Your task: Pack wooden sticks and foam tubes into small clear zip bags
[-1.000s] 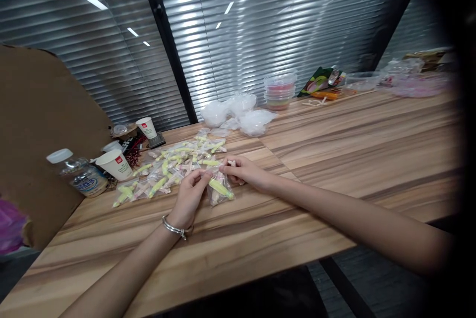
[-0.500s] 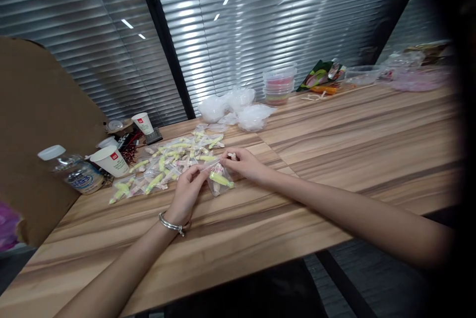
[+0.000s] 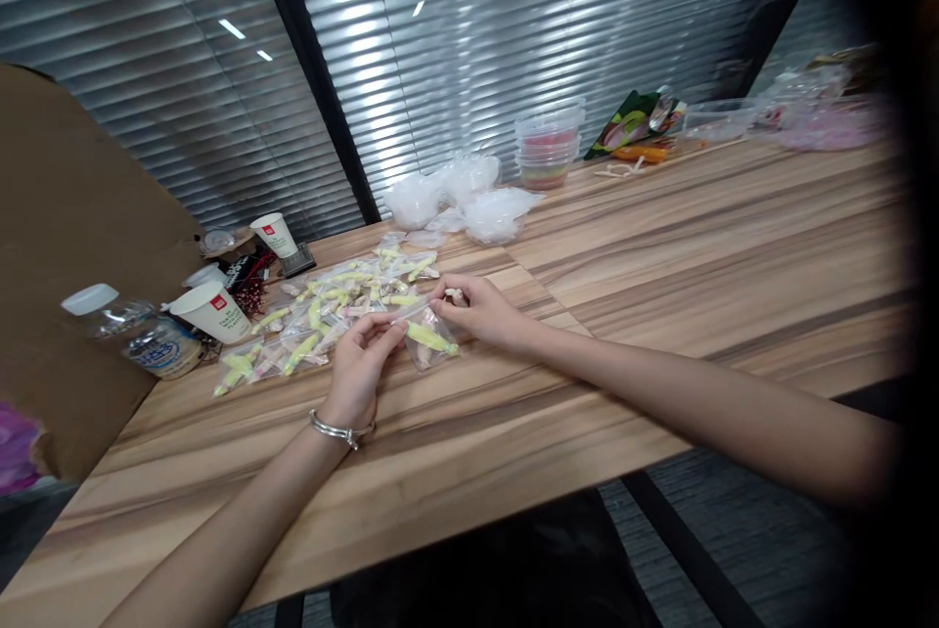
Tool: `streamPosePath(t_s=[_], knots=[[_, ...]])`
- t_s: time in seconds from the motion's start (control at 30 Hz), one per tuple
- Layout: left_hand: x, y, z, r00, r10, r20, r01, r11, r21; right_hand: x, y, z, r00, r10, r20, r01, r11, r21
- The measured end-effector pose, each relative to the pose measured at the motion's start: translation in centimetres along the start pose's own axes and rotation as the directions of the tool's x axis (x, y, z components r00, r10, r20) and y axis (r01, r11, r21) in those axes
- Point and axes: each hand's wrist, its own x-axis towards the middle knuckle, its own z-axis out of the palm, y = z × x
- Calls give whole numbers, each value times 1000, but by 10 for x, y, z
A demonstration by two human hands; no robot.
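Observation:
Between my hands hangs a small clear plastic bag [image 3: 429, 341] with a yellow-green piece and a paler piece inside. My left hand [image 3: 361, 364], with a silver bracelet at the wrist, pinches the bag's upper left edge between thumb and fingers. At the upper right edge, the thumb and fingertips of my right hand [image 3: 480, 310] are closed on the same bag. Small pale bits show among the right fingers; I cannot make out what they are. Just beyond my left hand lies a spread of similar filled bags [image 3: 323, 310] on the wooden table [image 3: 469, 442].
Paper cups [image 3: 212, 313] and a plastic bottle [image 3: 151, 339] stand at left beside a cardboard panel [image 3: 80, 217]. Clear plastic bags [image 3: 499, 215] and stacked tubs [image 3: 547, 147] sit at the back. Farther right are a green packet [image 3: 631, 124] and an orange item [image 3: 640, 155].
The yellow-green piece in the held bag lies a little differently, and my left thumb is now stretched along the bag's edge. Both hands still grip it; the whole view has shifted slightly.

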Motion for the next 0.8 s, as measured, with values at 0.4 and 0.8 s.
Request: streamPosePath(t_s=[0.4, 0.8], knots=[[0, 0, -1, 1000, -6, -12, 6, 1000, 4, 0, 4, -1, 993, 47, 107, -60, 991, 116], [-1, -2, -2, 999, 28, 34, -31, 996, 80, 0, 1, 0, 966, 3, 260, -40, 990, 136]])
